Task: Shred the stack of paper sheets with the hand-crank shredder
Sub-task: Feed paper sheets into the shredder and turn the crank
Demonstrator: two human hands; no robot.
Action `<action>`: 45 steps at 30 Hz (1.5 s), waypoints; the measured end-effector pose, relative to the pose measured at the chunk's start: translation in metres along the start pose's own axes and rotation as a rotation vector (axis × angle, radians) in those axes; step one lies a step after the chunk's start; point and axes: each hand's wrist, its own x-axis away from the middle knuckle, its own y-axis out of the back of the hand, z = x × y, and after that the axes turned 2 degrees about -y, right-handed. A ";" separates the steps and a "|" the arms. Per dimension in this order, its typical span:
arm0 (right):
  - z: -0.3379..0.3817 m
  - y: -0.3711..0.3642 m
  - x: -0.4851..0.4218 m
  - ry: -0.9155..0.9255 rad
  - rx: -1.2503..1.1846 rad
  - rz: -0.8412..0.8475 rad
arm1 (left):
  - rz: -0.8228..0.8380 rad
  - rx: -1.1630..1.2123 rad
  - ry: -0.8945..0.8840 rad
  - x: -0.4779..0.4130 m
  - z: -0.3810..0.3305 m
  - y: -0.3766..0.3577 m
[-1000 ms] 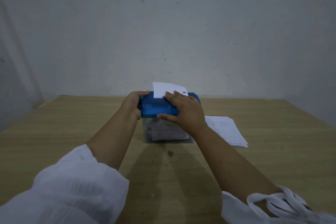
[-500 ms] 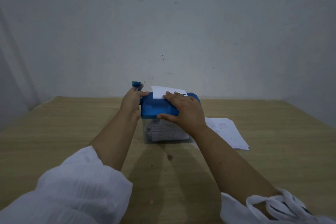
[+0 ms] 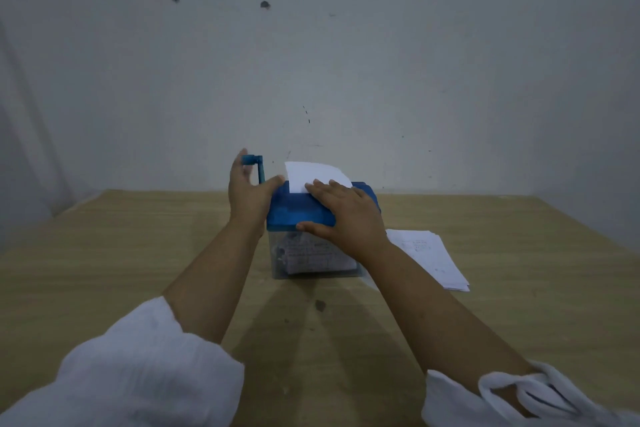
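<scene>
The hand-crank shredder (image 3: 298, 215) has a blue top over a clear bin (image 3: 311, 269) that holds paper shreds. It stands at the middle of the wooden table (image 3: 121, 253). A white sheet (image 3: 313, 173) sticks up out of its slot. My left hand (image 3: 249, 191) is at the shredder's left side, its fingers round the knob of the blue crank (image 3: 256, 166), which points straight up. My right hand (image 3: 343, 211) lies flat on the blue top, fingers straight, thumb along the front edge. The stack of paper sheets (image 3: 429, 256) lies on the table to the right.
A bare grey wall (image 3: 346, 62) stands close behind the table's far edge. A small dark spot (image 3: 320, 305) marks the tabletop in front of the shredder. My white sleeves fill the bottom corners.
My left hand has turned the crank from down beside the shredder up to vertical. The sheet stands a little differently in the slot. My right hand has stayed on the top.
</scene>
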 end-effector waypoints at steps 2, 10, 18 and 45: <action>0.000 0.003 -0.002 0.004 0.024 0.035 | -0.090 -0.186 -0.141 -0.001 -0.009 0.005; 0.018 -0.002 -0.009 0.027 -0.073 -0.053 | 0.177 -1.580 -0.583 -0.025 -0.044 0.017; 0.017 -0.003 -0.014 -0.009 -0.133 -0.049 | 0.245 -1.387 -0.516 -0.005 -0.047 0.028; 0.016 -0.029 -0.021 0.107 0.061 -0.407 | 0.496 -1.465 -0.146 0.011 0.045 0.039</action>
